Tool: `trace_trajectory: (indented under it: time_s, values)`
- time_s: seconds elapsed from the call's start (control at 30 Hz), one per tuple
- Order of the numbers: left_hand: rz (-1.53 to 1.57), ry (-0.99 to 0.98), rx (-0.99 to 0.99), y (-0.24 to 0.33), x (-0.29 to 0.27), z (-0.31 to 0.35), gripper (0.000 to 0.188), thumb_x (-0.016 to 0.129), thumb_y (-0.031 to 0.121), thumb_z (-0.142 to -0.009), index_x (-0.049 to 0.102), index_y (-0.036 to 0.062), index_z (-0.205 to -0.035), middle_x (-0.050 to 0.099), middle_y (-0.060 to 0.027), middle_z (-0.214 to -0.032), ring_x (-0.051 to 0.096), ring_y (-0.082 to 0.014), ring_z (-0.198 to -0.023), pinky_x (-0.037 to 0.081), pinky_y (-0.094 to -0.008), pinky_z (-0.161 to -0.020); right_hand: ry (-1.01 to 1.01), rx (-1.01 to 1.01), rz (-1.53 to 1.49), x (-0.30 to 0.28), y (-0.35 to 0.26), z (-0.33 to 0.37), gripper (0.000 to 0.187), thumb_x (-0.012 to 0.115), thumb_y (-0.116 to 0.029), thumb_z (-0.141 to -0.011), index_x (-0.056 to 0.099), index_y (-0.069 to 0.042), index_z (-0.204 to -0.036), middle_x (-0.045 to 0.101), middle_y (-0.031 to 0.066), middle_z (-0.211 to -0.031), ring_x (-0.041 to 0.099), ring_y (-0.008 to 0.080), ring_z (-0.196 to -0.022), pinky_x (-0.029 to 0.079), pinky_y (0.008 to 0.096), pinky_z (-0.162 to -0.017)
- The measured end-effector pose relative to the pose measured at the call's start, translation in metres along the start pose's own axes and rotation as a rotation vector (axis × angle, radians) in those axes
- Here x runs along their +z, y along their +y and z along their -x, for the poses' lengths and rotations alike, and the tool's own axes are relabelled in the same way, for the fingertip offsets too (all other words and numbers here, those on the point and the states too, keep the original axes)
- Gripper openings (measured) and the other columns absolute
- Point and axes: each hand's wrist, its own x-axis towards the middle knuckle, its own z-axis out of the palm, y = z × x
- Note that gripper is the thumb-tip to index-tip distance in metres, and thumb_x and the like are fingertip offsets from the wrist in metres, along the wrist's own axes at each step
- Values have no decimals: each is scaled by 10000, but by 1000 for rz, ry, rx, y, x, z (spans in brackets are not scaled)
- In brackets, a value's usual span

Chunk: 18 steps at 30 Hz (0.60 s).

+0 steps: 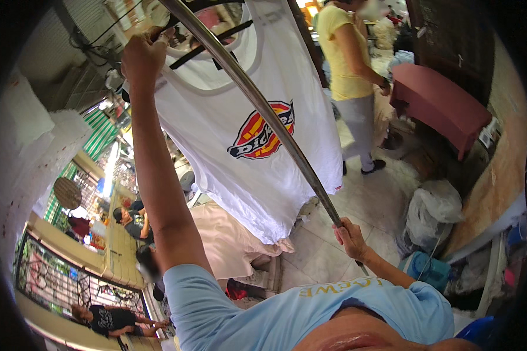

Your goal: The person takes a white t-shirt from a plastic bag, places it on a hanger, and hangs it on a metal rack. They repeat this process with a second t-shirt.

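My left hand (144, 55) is raised high at the upper left. Its fingers are closed at the shoulder of a white sleeveless shirt (216, 140), beside one end of a black clothes hanger (202, 50) inside the neckline. How much of the hanger those fingers take in is hidden. The shirt hangs open downward, with a red, yellow and black printed emblem on its chest. My right hand (351, 238), lower and to the right, is wrapped round a shiny metal pole (284, 137). This pole slants from the top of the view down across the shirt's front.
A person in a yellow shirt (345, 52) stands at the far right, near a maroon-covered surface (439, 105). Plastic bags (433, 210) and a blue-green container (425, 270) lie on the right. Beige cloth (222, 234) spreads behind the shirt. Other people (114, 320) are at the left.
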Motion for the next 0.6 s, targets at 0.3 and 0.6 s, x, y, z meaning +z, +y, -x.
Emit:
trace_trajectory:
  time_s: [0.3, 0.6]
  values:
    - [-247, -81, 34, -57, -66, -86, 389, 630, 488, -797, 705, 168, -1006, 696, -115, -865, 662, -305, -831, 494, -398, -731, -30, 0, -26, 3, 19, -22, 282, 387, -271, -981, 500, -13, -983, 417, -24, -547, 346, 51, -450, 290, 220, -419]
    - [-477, 174, 125, -59, -70, -97, 261, 721, 328, -715, 717, 101, -843, 686, -136, -842, 669, -275, -805, 516, -373, -717, -152, 197, -146, -7, 66, -33, 369, 401, -344, -953, 511, -51, -757, 424, -20, -526, 389, 75, -454, 300, 247, -416]
